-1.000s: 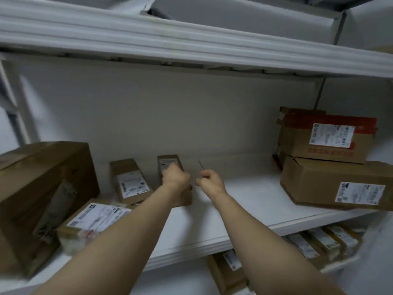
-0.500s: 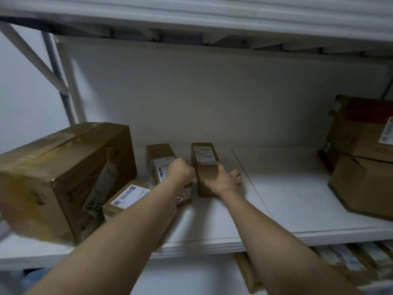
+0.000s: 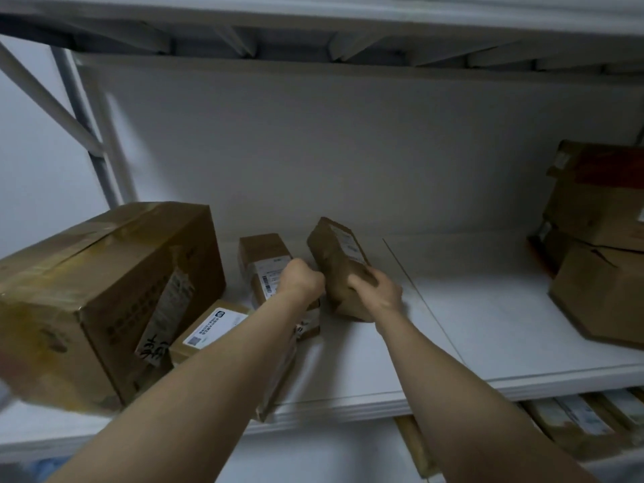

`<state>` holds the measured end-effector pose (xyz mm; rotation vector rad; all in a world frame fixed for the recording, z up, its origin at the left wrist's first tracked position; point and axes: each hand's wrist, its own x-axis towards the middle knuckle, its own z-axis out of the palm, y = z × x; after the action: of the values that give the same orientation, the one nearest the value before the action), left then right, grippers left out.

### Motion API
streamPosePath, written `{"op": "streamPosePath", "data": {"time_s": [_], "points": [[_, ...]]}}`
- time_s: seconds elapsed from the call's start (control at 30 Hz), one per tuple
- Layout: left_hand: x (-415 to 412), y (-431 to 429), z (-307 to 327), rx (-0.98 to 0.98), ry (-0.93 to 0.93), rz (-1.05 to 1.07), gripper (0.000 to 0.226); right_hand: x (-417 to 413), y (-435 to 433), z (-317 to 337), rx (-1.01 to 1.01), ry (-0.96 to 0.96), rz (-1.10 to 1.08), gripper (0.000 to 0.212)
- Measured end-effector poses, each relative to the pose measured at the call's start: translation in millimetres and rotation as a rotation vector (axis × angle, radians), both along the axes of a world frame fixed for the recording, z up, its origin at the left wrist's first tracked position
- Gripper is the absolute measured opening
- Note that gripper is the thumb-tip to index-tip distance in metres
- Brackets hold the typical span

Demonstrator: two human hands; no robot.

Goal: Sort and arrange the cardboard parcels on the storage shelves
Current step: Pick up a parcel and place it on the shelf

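A long narrow cardboard parcel (image 3: 336,254) with a white label is tipped onto its edge on the white shelf board (image 3: 488,325). My right hand (image 3: 378,291) grips its near end, fingers curled over the brown side. My left hand (image 3: 301,278) is curled into a fist against the parcel's left side, in front of a second small labelled parcel (image 3: 265,259); what its fingers hold is hidden. A flat parcel (image 3: 209,325) with a white label lies under my left forearm.
A big taped carton (image 3: 104,294) fills the shelf's left end. Stacked cartons (image 3: 599,245) sit at the right end, with bare board between them and my hands. More labelled parcels (image 3: 575,423) lie on the shelf below. The upper shelf (image 3: 313,26) hangs close overhead.
The narrow parcel lay flat under my right hand; now it is tipped up onto its edge and gripped. My left hand stays beside it. The view has shifted slightly.
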<state>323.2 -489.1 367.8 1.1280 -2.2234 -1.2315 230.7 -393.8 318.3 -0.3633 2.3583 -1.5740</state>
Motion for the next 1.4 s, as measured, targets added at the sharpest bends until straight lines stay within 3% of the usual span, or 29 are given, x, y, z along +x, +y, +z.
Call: {"op": "streamPosePath", "data": {"time_s": [0.1,0.23,0.43,0.63,0.7,0.8,0.9,0.93,0.97,1.03,1.07,1.17,1.23,1.4], "points": [[-7.1,8.7,0.0,0.014,0.038,-0.012,0.035,1.1,23.0,-3.0,-0.344,-0.271,-0.108,0.049],[-14.8,24.8,-5.5,0.044,0.056,-0.018,0.039,8.8,57.1,-4.7,-0.53,-0.518,-0.114,0.049],[-20.8,63.3,-4.8,0.163,0.14,-0.15,0.045,12.5,111.8,-5.8,-0.701,-0.642,-0.124,0.05],[-21.2,98.6,-0.7,0.202,0.285,-0.204,0.035,27.3,152.7,11.3,-0.699,-0.604,-0.149,0.045],[-18.7,112.4,1.4,0.293,0.344,-0.181,0.03,31.9,167.6,14.4,-0.659,-0.525,-0.112,0.047],[-9.5,135.0,4.6,0.446,0.428,-0.148,0.029,36.3,193.1,12.0,-0.417,-0.326,0.007,0.076],[4.1,156.9,2.1,0.469,0.42,-0.205,0.021,41.2,215.4,6.5,-0.234,-0.209,0.076,0.109],[8.9,164.6,0.7,0.474,0.43,-0.238,0.025,45.0,221.6,7.2,-0.143,-0.149,0.092,0.121],[12.6,170.7,-3.3,0.499,0.424,-0.257,0.043,49.8,226.7,7.8,-0.035,-0.084,0.105,0.129],[16.7,178.3,-11.9,0.53,0.412,-0.22,0.085,61.2,231.9,9.4,0.135,0.037,0.126,0.13],[19.5,182.9,-16.9,0.53,0.404,-0.187,0.087,66.9,236.3,8.1,0.18,0.086,0.139,0.128],[33.0,196.7,-22.5,0.572,0.412,-0.126,0.038,79.9,248.1,1.0,0.249,0.177,0.175,0.128],[41.6,202.8,-27.7,0.593,0.419,-0.137,0.019,85.8,256.1,-6.1,0.227,0.142,0.191,0.125],[62.1,213.0,-33.5,0.53,0.382,-0.35,0.033,90.6,272.8,-4.3,0.031,-0.03,0.157,0.113]]}}
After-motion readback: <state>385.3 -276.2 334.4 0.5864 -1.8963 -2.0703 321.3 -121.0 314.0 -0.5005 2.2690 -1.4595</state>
